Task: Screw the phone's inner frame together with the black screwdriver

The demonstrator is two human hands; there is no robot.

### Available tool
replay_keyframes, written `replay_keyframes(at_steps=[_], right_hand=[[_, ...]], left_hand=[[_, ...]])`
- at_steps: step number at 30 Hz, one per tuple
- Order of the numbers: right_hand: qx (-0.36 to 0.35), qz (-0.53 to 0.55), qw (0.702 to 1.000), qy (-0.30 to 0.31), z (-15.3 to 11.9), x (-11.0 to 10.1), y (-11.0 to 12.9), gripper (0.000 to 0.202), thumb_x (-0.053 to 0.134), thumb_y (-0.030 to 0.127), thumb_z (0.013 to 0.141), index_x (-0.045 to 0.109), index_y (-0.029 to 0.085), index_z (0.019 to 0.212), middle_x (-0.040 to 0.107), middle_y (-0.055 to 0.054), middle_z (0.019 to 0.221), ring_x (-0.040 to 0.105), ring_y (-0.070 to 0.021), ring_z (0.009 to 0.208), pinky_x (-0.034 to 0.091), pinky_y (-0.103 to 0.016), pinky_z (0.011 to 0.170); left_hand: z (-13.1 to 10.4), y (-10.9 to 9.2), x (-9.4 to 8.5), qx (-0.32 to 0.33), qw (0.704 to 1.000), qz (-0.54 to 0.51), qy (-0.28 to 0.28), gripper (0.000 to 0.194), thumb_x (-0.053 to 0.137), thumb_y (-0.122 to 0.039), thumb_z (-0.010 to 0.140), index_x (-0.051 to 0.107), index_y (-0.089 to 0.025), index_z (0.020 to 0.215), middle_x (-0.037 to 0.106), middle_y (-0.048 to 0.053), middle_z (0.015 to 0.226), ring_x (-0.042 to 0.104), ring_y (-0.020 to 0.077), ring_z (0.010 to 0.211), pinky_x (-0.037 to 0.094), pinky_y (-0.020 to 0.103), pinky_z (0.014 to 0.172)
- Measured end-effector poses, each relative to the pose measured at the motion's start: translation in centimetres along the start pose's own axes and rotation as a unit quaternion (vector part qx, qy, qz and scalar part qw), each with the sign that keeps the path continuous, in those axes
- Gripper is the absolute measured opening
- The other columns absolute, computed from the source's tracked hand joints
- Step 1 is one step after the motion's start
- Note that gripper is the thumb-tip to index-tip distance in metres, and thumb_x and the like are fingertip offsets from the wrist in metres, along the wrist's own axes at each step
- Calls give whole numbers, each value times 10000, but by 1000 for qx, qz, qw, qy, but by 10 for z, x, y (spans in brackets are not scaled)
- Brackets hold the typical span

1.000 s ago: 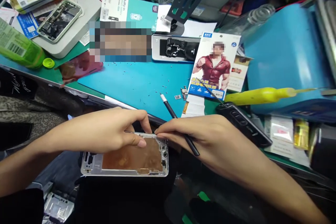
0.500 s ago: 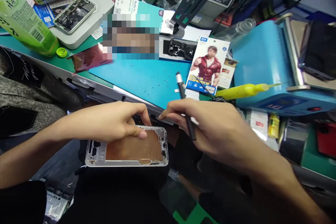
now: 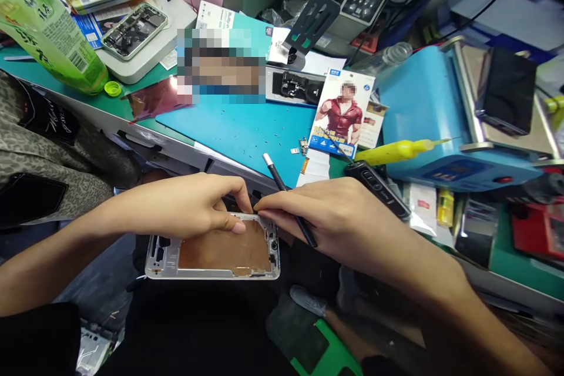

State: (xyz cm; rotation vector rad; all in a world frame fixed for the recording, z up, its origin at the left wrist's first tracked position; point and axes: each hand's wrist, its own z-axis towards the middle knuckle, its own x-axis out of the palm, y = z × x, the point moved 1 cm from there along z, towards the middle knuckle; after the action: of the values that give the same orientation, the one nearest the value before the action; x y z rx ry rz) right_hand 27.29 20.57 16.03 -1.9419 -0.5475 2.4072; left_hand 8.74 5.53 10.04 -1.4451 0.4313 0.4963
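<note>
In my lap area lies a phone frame, silver-rimmed, with a copper-coloured sheet across its middle. My left hand grips its far edge, thumb resting on the copper sheet and fingers curled over the rim. A slim black pen-shaped tool with a pale end is tucked in my right hand, slanting across the fingers. The right fingertips are pinched together at the frame's far right corner; whether anything small is between them I cannot make out.
Ahead is a blue mat with dark specks and small parts. A boxed card, a yellow-handled tool and a blue machine stand right. A green bottle and an opened phone are left. Another person's patterned clothing shows at left.
My right hand has moved left and down to the frame's far right corner, the black tool tilting over with it. The left hand keeps its grip. The view has shifted slightly.
</note>
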Motion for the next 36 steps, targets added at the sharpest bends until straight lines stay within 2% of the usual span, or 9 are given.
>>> replay_keyframes(at_steps=[4, 11, 19, 22, 25, 27, 29, 32, 36], right_hand=[[-2, 4, 1000, 10, 2, -3, 3, 210, 577, 198, 1084, 775, 190, 1015, 750, -3, 733, 661, -126, 587, 344, -297, 569], [-13, -98, 995, 4, 7, 0, 7, 202, 582, 188, 1048, 729, 194, 910, 672, 20, 647, 618, -140, 544, 327, -319, 550], [-34, -153, 988, -5, 8, 0, 9, 252, 551, 160, 1041, 655, 225, 821, 619, 39, 595, 593, -142, 513, 347, -309, 529], [3, -110, 992, -59, 5, -5, 0, 158, 605, 175, 1022, 683, 219, 892, 666, 46, 623, 602, -122, 498, 380, -279, 519], [96, -31, 983, -154, 2, -10, -10, 46, 658, 215, 1016, 693, 207, 989, 775, 16, 763, 681, -122, 582, 483, -260, 580], [161, 44, 959, -230, -2, -10, -16, 166, 619, 280, 1059, 692, 223, 922, 794, -6, 785, 723, -146, 644, 543, -280, 639], [211, 134, 917, -310, -7, -7, -21, 346, 543, 387, 1108, 690, 245, 829, 754, -21, 691, 712, -172, 608, 557, -321, 636], [252, 223, 845, -417, -17, 2, -31, 547, 436, 581, 1118, 761, 242, 837, 652, -58, 562, 623, -192, 496, 466, -354, 511], [281, 265, 790, -476, -25, 19, -53, 426, 587, 545, 1064, 819, 223, 908, 676, -77, 678, 620, -192, 587, 451, -332, 502]], left_hand=[[-1, -1, 0, 6, 1000, -3, 6, 217, 715, -410, 964, 700, -256, 1117, 677, -74, 704, 534, 122, 552, 361, 234, 575], [1, 3, 3, 1, 1000, -3, -13, 238, 701, -435, 967, 689, -244, 1109, 652, -65, 685, 498, 128, 535, 334, 245, 559], [3, 6, 3, 3, 1000, -5, -20, 280, 725, -443, 937, 709, -226, 1113, 688, -26, 834, 562, 157, 699, 368, 235, 615], [2, 8, 3, -13, 999, -19, -24, 324, 723, -459, 935, 702, -224, 1158, 715, -11, 880, 581, 159, 701, 381, 234, 605], [-2, 11, 0, -21, 998, -46, -30, 356, 736, -486, 930, 694, -223, 1167, 696, -20, 808, 550, 151, 622, 368, 240, 564], [-4, 14, -2, -17, 996, -79, -28, 368, 738, -508, 938, 680, -224, 1164, 642, -45, 715, 494, 135, 554, 335, 239, 525], [-6, 16, -4, -12, 994, -110, -24, 360, 736, -508, 951, 662, -224, 1161, 601, -64, 670, 465, 122, 537, 315, 226, 506], [-5, 19, -6, -8, 990, -134, -44, 345, 743, -488, 960, 649, -224, 1161, 566, -79, 654, 437, 105, 536, 299, 205, 493], [7, 25, -3, -6, 985, -149, -82, 356, 727, -492, 979, 631, -218, 1185, 462, -102, 585, 386, 104, 497, 239, 207, 469]])
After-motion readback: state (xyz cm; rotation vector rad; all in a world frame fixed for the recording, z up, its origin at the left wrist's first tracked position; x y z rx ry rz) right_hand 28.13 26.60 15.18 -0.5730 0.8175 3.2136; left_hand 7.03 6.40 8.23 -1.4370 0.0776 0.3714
